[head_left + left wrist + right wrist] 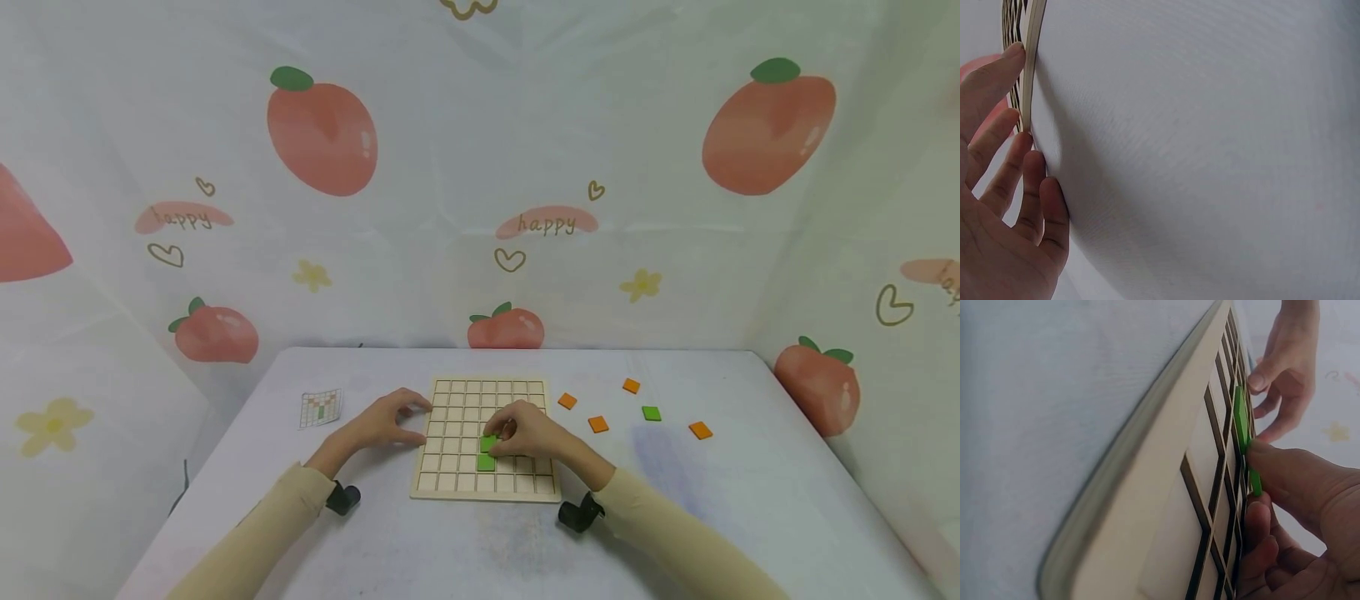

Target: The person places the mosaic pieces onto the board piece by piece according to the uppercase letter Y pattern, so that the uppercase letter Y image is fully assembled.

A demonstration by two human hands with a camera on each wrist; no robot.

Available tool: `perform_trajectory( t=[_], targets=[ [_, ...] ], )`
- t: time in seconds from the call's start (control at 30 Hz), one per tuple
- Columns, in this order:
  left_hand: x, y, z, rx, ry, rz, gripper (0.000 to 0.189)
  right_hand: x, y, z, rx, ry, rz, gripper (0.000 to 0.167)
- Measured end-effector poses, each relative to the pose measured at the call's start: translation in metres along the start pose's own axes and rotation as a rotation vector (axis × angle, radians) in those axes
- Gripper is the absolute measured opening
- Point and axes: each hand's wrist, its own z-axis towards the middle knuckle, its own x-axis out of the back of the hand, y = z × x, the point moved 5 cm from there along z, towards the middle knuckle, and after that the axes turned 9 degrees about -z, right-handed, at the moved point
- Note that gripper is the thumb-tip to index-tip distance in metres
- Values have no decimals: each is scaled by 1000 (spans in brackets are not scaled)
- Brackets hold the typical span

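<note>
Seen from above, a person in beige sleeves [266, 517] works at a white desk [450, 550]. A square wooden board [453, 429] ruled into a grid lies flat in front of them, near the middle of the desk.

The right hand [528, 431] reaches in from the four o'clock side and pinches a small green tile [488, 444] between thumb and finger, on or just over the grid, a little below the board's centre; whether it is fully down in a square, I cannot tell. A second green tile [486, 462] lies on the board just beside it, at six o'clock. The left hand [385, 421] is at the board's nine o'clock edge, its fingers spread and relaxed; the left wrist view shows thumb and fingertips against the rim, with no tile in the grasp.

Off the board, towards two and three o'clock, five loose tiles lie scattered on the desk: four orange tiles [597, 424] and one green one [652, 413]. Towards nine o'clock, beyond the left hand, is a small paper chart [321, 408] with a grid and coloured squares. A black wrist camera [345, 498] sits on each wrist. Behind everything, at twelve o'clock, hangs a pale backdrop [420, 275] printed with red fruit, hearts, yellow flowers and the word "happy".
</note>
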Motion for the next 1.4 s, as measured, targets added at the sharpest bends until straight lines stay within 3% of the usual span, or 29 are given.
perform_trajectory(
  t=[0.43,0.77,1.03,1.4],
  targets=[
    [1,2,0,-5,6,6,51,2,-2,0,8,-2,-6,19],
    [-1,-1,1,-4,3,20,52,16,4,-12,9,23,31,16],
    [-2,-1,0,-5,4,6,52,37,17,-35,17,23,55,22],
    [-1,0,0,-23,0,21,53,79,35,-77,-34,99,4,22]
  ],
)
